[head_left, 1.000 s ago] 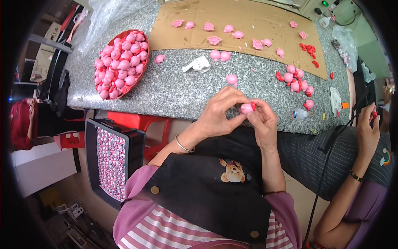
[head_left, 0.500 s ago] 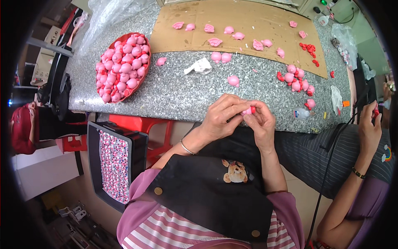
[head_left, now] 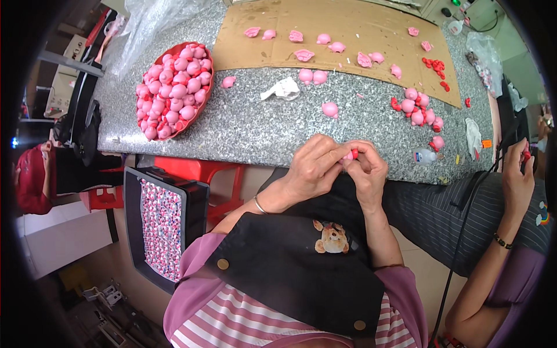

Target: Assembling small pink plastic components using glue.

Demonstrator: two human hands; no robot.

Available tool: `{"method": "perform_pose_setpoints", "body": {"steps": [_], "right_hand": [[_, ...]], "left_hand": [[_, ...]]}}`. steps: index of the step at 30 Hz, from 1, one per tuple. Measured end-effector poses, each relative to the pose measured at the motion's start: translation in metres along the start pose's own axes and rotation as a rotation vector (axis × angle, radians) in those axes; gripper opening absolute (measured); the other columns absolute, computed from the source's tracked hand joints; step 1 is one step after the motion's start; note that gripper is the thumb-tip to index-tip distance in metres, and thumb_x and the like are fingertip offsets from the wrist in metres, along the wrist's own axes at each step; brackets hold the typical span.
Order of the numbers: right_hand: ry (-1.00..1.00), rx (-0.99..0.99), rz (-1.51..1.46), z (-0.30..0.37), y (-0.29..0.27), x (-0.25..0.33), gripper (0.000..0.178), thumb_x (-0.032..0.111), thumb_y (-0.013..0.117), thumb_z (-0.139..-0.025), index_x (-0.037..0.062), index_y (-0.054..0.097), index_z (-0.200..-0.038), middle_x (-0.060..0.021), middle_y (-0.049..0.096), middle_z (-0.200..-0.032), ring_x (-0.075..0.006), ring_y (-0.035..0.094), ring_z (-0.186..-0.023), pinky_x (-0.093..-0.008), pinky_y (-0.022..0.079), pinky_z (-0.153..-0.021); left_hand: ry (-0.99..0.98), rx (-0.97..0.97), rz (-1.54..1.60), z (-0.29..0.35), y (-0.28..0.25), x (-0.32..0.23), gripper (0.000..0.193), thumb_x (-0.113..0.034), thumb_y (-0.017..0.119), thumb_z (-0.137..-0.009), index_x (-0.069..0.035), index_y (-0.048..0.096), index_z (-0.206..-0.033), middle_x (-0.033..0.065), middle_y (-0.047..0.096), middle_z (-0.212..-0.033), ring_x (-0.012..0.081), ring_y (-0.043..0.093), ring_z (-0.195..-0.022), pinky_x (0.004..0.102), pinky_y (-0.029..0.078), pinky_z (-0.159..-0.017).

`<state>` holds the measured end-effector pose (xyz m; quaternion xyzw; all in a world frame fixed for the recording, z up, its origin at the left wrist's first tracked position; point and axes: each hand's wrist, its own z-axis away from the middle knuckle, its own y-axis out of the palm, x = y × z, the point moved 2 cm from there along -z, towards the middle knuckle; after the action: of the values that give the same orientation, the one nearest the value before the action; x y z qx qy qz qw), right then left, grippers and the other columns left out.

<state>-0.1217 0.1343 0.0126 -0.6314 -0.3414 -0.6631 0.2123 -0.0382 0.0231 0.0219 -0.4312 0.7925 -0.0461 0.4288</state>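
Observation:
My left hand and my right hand meet just off the table's near edge, pinching a small pink and red plastic piece between their fingertips. Most of that piece is hidden by the fingers; its red end points to the right. Beyond the hands a single round pink piece lies on the speckled grey table. To the right of it is a cluster of pink balls with red parts among them. A red scalloped bowl at the left is heaped with similar pink and red pieces.
Pink half shells and small red parts lie on a flat cardboard sheet. Crumpled white tissue and a small clear bottle rest on the table. A dark crate stands lower left. At right, another person's hand holds something red.
The whole view has shifted slightly. Both hands keep their pinch on the small piece, with only a slight movement of the fingers.

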Motion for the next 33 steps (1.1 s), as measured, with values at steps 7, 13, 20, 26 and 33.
{"method": "perform_pose_setpoints", "body": {"steps": [7,13,20,26,33], "right_hand": [[0.004,0.022,0.109,0.004,0.003,0.005,0.019,-0.008,0.055,-0.078,-0.0063,0.055,-0.097,-0.0077,0.052,-0.101,-0.0115,0.055,-0.089,-0.0215,0.049,-0.073],[0.016,0.037,-0.046,-0.003,0.003,-0.005,0.026,-0.004,0.060,-0.079,-0.0052,0.055,-0.104,-0.0085,0.051,-0.109,-0.0153,0.055,-0.099,-0.0262,0.047,-0.083],[0.152,0.082,-0.329,-0.010,0.014,-0.010,0.031,-0.003,0.059,-0.082,-0.0040,0.053,-0.112,-0.0080,0.051,-0.114,-0.0139,0.056,-0.101,-0.0260,0.044,-0.088],[0.075,0.069,-0.293,-0.015,0.025,0.000,0.030,-0.005,0.063,-0.080,-0.0034,0.055,-0.109,-0.0055,0.052,-0.110,-0.0134,0.057,-0.098,-0.0259,0.046,-0.087],[0.026,0.054,-0.146,-0.019,0.027,0.001,0.028,-0.006,0.065,-0.078,-0.0050,0.058,-0.105,-0.0051,0.050,-0.105,-0.0130,0.059,-0.094,-0.0237,0.049,-0.082]], "left_hand": [[-0.033,-0.054,-0.029,0.007,-0.004,-0.007,0.040,0.006,0.068,-0.057,-0.003,0.064,-0.095,0.0093,0.058,-0.076,0.0266,0.057,-0.068,0.0335,0.047,-0.059],[-0.164,-0.058,0.130,0.010,-0.005,0.001,0.032,0.004,0.069,-0.065,-0.003,0.064,-0.096,0.0082,0.061,-0.086,0.0244,0.060,-0.081,0.0309,0.049,-0.069],[-0.514,-0.243,0.981,0.013,-0.014,0.014,0.035,0.011,0.064,-0.076,-0.001,0.052,-0.106,0.0113,0.052,-0.112,0.0160,0.055,-0.102,0.0292,0.047,-0.089],[-0.415,-0.140,0.532,0.002,-0.026,0.011,0.033,0.010,0.065,-0.072,-0.001,0.058,-0.103,0.0094,0.055,-0.106,0.0174,0.057,-0.099,0.0290,0.049,-0.083],[-0.254,-0.204,0.304,0.004,-0.024,0.018,0.028,0.008,0.065,-0.068,-0.003,0.063,-0.094,0.0100,0.063,-0.093,0.0212,0.062,-0.085,0.0302,0.050,-0.073]]}}
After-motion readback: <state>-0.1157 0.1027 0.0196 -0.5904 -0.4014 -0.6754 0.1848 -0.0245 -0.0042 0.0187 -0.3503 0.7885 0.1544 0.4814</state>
